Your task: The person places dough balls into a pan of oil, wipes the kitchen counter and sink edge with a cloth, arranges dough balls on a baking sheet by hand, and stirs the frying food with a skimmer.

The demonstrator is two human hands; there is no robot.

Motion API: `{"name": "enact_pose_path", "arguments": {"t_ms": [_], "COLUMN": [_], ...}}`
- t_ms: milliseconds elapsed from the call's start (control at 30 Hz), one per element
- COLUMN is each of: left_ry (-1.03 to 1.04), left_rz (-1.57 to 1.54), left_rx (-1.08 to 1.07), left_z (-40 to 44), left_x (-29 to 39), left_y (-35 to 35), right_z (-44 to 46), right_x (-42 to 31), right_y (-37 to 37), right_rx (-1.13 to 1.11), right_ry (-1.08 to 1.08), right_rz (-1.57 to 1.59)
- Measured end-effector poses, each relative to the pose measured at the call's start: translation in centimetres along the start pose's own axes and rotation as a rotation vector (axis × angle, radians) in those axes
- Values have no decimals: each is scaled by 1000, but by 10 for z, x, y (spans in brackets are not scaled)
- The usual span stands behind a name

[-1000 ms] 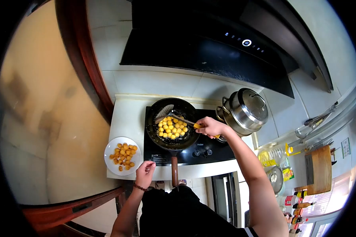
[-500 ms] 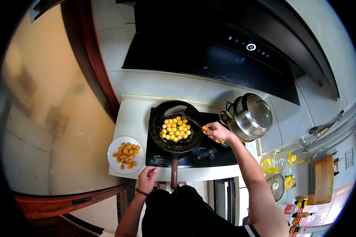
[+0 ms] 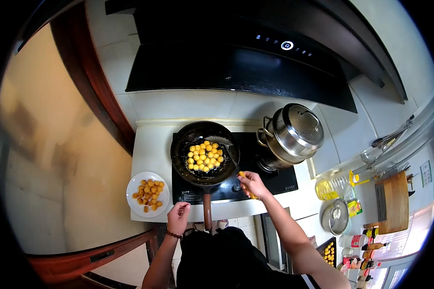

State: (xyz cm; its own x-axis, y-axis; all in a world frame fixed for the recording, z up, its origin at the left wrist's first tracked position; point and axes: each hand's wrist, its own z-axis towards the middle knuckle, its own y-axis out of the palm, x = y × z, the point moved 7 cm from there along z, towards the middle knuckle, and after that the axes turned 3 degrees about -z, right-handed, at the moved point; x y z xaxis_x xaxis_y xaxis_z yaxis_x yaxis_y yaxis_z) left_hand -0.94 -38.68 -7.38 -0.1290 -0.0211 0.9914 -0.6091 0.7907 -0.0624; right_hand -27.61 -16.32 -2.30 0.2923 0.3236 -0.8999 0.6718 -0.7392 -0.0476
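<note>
My right hand [image 3: 253, 185] is closed on the yellow handle of a spatula [image 3: 233, 158]. The spatula's dark blade lies inside a black frying pan [image 3: 180, 167], against the far right side of a cluster of round yellow balls [image 3: 205, 156]. Bubbling oil shows around the balls. My left hand [image 3: 179, 217], fingers loosely curled in with nothing visible in them, hovers at the counter's front edge. It is between a white plate [image 3: 132, 204] of browned balls [image 3: 149, 192] and the pan's wooden handle [image 3: 207, 212], touching neither.
A lidded steel pot [image 3: 294, 135] occupies the right side of the black stove [image 3: 279, 180]. The range hood [image 3: 236, 67] overhangs behind. Farther right are an oil bottle [image 3: 330, 188], a lidded bowl [image 3: 335, 216], a tray of yellow balls [image 3: 329, 254] and a cutting board [image 3: 393, 202].
The spatula blade has shifted from the far left of the balls to their far right, as my right hand drew nearer to me. My left hand stays by the plate. The view has shifted.
</note>
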Motion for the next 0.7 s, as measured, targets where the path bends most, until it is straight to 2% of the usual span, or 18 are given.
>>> {"name": "enact_pose_path", "arguments": {"t_ms": [233, 333, 500, 600, 700], "left_ry": [11, -15, 0, 16, 26], "left_rz": [-25, -3, -21, -61, -59], "left_rx": [-2, -52, -56, -39, -42], "left_z": [2, -2, -1, 0, -1], "left_x": [-7, -10, -14, -15, -8], "left_y": [-5, -8, -11, -11, -11], "right_z": [-22, -21, -12, -1, 10], "right_x": [28, 29, 32, 31, 28], "right_y": [37, 41, 51, 63, 72], "right_rx": [-32, -14, 56, 74, 38], "right_ry": [93, 47, 27, 9, -5], "right_rz": [409, 482, 542, 461, 474]}}
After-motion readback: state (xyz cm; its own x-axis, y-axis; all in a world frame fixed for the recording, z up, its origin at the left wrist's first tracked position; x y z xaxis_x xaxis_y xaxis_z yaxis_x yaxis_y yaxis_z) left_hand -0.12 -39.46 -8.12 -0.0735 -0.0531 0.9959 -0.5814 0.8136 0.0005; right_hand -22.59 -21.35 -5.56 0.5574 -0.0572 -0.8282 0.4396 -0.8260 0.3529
